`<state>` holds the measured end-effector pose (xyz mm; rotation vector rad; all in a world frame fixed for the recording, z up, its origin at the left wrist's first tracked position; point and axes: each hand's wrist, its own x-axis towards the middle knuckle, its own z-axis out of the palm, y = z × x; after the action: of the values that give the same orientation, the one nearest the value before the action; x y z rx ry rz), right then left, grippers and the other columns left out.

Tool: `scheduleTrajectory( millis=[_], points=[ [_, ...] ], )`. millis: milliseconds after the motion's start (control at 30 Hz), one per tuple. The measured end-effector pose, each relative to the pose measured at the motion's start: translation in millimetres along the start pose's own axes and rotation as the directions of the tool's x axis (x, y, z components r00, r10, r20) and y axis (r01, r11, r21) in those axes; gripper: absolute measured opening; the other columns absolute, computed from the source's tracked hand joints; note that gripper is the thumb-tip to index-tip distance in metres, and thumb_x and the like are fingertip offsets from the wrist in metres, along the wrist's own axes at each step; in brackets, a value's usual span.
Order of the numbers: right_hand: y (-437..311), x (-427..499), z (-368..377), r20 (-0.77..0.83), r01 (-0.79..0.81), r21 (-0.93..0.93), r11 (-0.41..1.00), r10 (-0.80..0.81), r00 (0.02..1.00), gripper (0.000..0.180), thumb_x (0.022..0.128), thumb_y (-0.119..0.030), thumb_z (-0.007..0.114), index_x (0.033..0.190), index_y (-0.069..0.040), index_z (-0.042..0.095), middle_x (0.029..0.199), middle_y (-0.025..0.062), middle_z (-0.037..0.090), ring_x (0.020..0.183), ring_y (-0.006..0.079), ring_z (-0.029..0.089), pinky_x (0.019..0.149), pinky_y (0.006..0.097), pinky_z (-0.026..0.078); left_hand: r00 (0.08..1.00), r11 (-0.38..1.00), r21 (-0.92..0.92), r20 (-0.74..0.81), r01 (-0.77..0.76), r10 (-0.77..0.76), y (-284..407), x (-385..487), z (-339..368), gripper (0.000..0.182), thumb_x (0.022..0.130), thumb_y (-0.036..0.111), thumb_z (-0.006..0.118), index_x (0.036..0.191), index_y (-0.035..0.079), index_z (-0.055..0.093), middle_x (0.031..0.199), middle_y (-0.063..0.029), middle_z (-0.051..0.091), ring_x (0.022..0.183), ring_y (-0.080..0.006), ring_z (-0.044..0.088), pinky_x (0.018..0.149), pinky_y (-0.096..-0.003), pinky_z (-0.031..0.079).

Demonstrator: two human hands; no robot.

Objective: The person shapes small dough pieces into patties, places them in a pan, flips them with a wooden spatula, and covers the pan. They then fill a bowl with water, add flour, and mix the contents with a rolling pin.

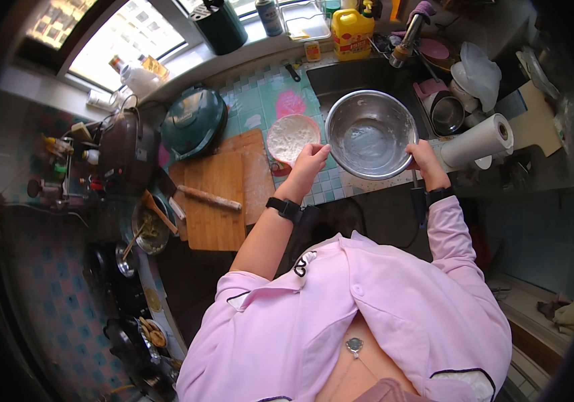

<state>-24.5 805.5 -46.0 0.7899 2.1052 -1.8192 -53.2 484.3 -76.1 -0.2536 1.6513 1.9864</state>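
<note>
A stainless steel bowl (pixel 372 135) is held between my hands over the front edge of the sink and counter. Its inside looks wet, with pale smears on the wall. My right hand (pixel 421 158) grips the right rim. At the left rim, my left hand (pixel 311 160) pinches with thumb and fingertips. Just beyond my left wrist stands a pink-rimmed bowl of white flour (pixel 293 136), its near edge partly covered by that hand. A wooden rolling pin (pixel 210 197) lies on a wooden cutting board (pixel 216 221) to the left.
Behind the steel bowl is the sink (pixel 339 78). A paper towel roll (pixel 477 139) lies on the right. Leftward are a cleaver (pixel 170 193), a bowl of green filling (pixel 151 226) with utensils, and a dark green lidded appliance (pixel 194 120). A yellow jug (pixel 353 35) stands behind.
</note>
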Motion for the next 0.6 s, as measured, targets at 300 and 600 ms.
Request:
scheduleTrajectory(
  millis=[300, 600],
  points=[
    [-16, 61, -9, 0.101, -0.019, -0.094, 0.995, 0.028, 0.994, 0.03, 0.087, -0.024, 0.06, 0.108, -0.001, 0.06, 0.088, 0.0096, 0.066, 0.065, 0.0217, 0.065, 0.059, 0.0375, 0.055, 0.996, 0.975, -0.205, 0.06, 0.084, -0.073, 12, 48, 17, 0.013, 0.094, 0.014, 0.061, 0.101, 0.005, 0.054, 0.097, -0.0045, 0.062, 0.09, -0.0161, 0.06, 0.082, -0.04, 0.052],
    [-37, 265, -70, -0.233, 0.194, -0.334, 0.922, -0.281, 0.931, 0.062, 0.09, -0.028, 0.062, 0.141, 0.001, 0.042, 0.138, 0.0196, 0.052, 0.123, 0.0295, 0.054, 0.099, 0.0357, 0.044, 0.99, 0.977, -0.207, -0.117, 0.056, -0.082, 24, 103, 65, 0.011, 0.093, 0.012, 0.063, 0.096, 0.005, 0.055, 0.092, -0.0024, 0.059, 0.086, -0.015, 0.058, 0.082, -0.0376, 0.053]
  ],
)
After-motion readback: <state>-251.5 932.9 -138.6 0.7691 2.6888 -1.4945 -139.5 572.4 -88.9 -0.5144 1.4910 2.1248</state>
